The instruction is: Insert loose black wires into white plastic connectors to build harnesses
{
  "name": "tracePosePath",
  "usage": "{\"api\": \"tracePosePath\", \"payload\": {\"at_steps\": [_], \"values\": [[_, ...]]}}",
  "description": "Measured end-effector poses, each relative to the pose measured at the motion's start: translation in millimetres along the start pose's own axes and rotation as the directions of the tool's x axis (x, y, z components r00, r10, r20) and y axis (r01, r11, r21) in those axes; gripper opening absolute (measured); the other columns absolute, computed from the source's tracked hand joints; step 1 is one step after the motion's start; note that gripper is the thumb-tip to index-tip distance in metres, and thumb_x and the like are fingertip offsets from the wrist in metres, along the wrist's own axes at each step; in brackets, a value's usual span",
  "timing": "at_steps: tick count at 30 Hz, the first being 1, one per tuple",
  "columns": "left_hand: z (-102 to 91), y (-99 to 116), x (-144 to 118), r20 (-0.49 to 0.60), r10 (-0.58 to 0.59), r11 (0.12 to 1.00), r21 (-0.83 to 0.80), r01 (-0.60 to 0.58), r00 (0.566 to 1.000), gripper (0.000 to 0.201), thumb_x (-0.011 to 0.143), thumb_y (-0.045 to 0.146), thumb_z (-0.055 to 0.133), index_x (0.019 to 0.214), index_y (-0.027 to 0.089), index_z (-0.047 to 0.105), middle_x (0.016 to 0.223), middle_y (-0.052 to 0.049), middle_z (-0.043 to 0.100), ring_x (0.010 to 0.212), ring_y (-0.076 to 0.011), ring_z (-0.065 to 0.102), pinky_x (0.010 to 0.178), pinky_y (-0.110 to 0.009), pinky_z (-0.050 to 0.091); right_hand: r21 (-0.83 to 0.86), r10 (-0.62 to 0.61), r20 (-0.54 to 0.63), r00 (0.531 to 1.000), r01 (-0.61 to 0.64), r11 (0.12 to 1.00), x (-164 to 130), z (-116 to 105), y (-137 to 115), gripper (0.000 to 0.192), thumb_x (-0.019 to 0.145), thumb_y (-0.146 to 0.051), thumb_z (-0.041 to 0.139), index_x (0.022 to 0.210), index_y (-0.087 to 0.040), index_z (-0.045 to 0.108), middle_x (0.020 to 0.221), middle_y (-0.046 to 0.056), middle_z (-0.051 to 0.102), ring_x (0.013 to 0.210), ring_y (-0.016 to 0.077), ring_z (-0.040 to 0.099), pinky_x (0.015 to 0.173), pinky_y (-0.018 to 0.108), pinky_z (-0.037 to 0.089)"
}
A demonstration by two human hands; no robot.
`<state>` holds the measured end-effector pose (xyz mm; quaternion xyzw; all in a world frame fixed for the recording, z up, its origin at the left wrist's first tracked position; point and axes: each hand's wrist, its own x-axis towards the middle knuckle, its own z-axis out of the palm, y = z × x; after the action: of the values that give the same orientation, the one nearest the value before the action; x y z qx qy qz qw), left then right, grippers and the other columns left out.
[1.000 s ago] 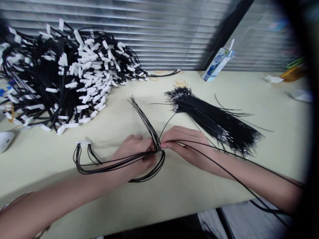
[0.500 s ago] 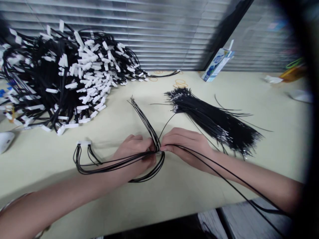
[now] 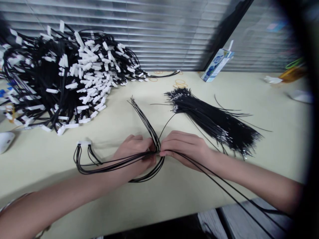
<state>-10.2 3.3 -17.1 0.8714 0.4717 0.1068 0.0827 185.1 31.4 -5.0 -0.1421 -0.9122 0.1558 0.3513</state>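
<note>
Both my left hand (image 3: 136, 149) and right hand (image 3: 185, 147) pinched the black wire harness (image 3: 117, 162) at its connector, low on the bench (image 3: 174, 189).

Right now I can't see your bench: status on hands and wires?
Left hand and right hand pinch black wires together. Loose wire bundle beside right hand, apart.

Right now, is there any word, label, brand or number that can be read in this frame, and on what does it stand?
None can be read.
Blue and white carton leaning at the blinds: printing on its face, too blurred to read.
White tags on the heap of black cables: no lettering can be made out.
White connector on the wire loop left of the left hand: no marking shows.
</note>
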Motion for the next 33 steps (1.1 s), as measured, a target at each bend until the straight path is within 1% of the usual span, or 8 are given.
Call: {"api": "tracePosePath", "payload": {"at_steps": [4, 13, 16, 18, 22, 27, 30, 33], "values": [[1.0, 0.1, 0.3, -0.004, 0.005, 1.0, 0.028, -0.004, 1.0, 0.009, 0.083, 0.024, 0.046, 0.078, 0.021, 0.052, 0.066, 0.001, 0.059, 0.068, -0.0179, 0.054, 0.069, -0.031, 0.04, -0.029, 0.062, -0.041, 0.997, -0.063, 0.998, 3.4, 2.1, -1.8, 0.006, 0.085, -0.012, 0.058, 0.089, -0.015, 0.06, 0.079, 0.006, 0.064, 0.074, 0.0134, 0.056, 0.069, 0.027, 0.05], [0.6, 0.4, 0.9, 0.014, 0.041, 0.998, 0.055, -0.042, 0.999, 0.015, 0.085, 0.023, 0.042, 0.074, 0.021, 0.051, 0.071, -0.002, 0.06, 0.07, -0.0206, 0.053, 0.067, -0.034, 0.038, 0.0, 0.072, 0.011, 0.997, -0.072, 0.997, 4.6, 8.2, -2.5, 0.008, 0.089, -0.014, 0.053, 0.086, -0.015, 0.06, 0.078, 0.005, 0.064, 0.073, 0.0132, 0.057, 0.069, 0.026, 0.049], [0.7, 0.8, 1.2, -0.005, 0.014, 0.999, 0.03, -0.014, 1.0, 0.011, 0.084, 0.024, 0.044, 0.075, 0.021, 0.051, 0.066, -0.001, 0.058, 0.068, -0.0202, 0.053, 0.067, -0.033, 0.039, 0.032, 0.148, 0.003, 0.989, -0.148, 0.988, 5.2, 6.3, -4.0, 0.01, 0.089, -0.017, 0.053, 0.085, -0.015, 0.061, 0.077, 0.005, 0.064, 0.072, 0.013, 0.058, 0.068, 0.025, 0.048], [-0.2, 1.1, 1.3, -0.014, -0.012, 1.0, 0.001, 0.012, 1.0, 0.007, 0.083, 0.023, 0.046, 0.078, 0.021, 0.051, 0.062, 0.001, 0.057, 0.066, -0.0188, 0.053, 0.069, -0.032, 0.041, 0.084, 0.267, 0.013, 0.964, -0.267, 0.96, 6.5, 1.0, -5.5, 0.009, 0.088, -0.02, 0.056, 0.083, -0.015, 0.063, 0.076, 0.003, 0.065, 0.07, 0.012, 0.059, 0.065, 0.023, 0.048], [-4.7, 2.1, 1.1, -0.009, -0.035, 0.998, -0.055, 0.035, 0.999, 0.002, 0.079, 0.02, 0.05, 0.079, 0.021, 0.051, 0.067, 0.002, 0.06, 0.067, -0.0159, 0.055, 0.073, -0.029, 0.043, 0.198, 0.464, 0.07, 0.883, -0.468, 0.861, 8.3, -11.4, -5.9, 0.007, 0.083, -0.023, 0.063, 0.08, -0.018, 0.066, 0.074, -0.002, 0.066, 0.066, 0.009, 0.06, 0.06, 0.019, 0.045], [-9.2, 4.1, -0.1, 0.014, -0.032, 0.997, -0.071, 0.033, 0.999, 0.004, 0.079, 0.017, 0.049, 0.078, 0.021, 0.051, 0.068, 0.001, 0.062, 0.068, -0.0167, 0.054, 0.073, -0.031, 0.043, 0.274, 0.57, 0.115, 0.814, -0.577, 0.769, 6.7, -9.4, -4.7, 0.009, 0.08, -0.027, 0.067, 0.075, -0.018, 0.067, 0.072, -0.002, 0.067, 0.067, 0.01, 0.061, 0.061, 0.019, 0.046], [-8.0, 4.1, -0.9, 0.01, -0.028, 0.997, -0.066, 0.028, 1.0, 0.005, 0.082, 0.018, 0.048, 0.079, 0.021, 0.051, 0.069, 0.001, 0.063, 0.069, -0.0174, 0.054, 0.073, -0.031, 0.042, 0.262, 0.531, 0.089, 0.843, -0.534, 0.804, 6.3, -5.7, -7.4, 0.009, 0.082, -0.026, 0.065, 0.077, -0.018, 0.067, 0.075, 0.0, 0.067, 0.07, 0.0119, 0.061, 0.064, 0.022, 0.047], [-4.6, 3.1, -1.6, -0.004, -0.025, 0.998, -0.054, 0.025, 1.0, 0.004, 0.082, 0.019, 0.049, 0.079, 0.021, 0.052, 0.068, 0.0, 0.061, 0.069, -0.0178, 0.054, 0.072, -0.031, 0.041, 0.202, 0.505, 0.102, 0.857, -0.515, 0.833, 8.8, -7.3, -11.3, 0.013, 0.083, -0.027, 0.063, 0.076, -0.016, 0.066, 0.073, 0.001, 0.065, 0.066, 0.0118, 0.059, 0.061, 0.023, 0.046]]}}
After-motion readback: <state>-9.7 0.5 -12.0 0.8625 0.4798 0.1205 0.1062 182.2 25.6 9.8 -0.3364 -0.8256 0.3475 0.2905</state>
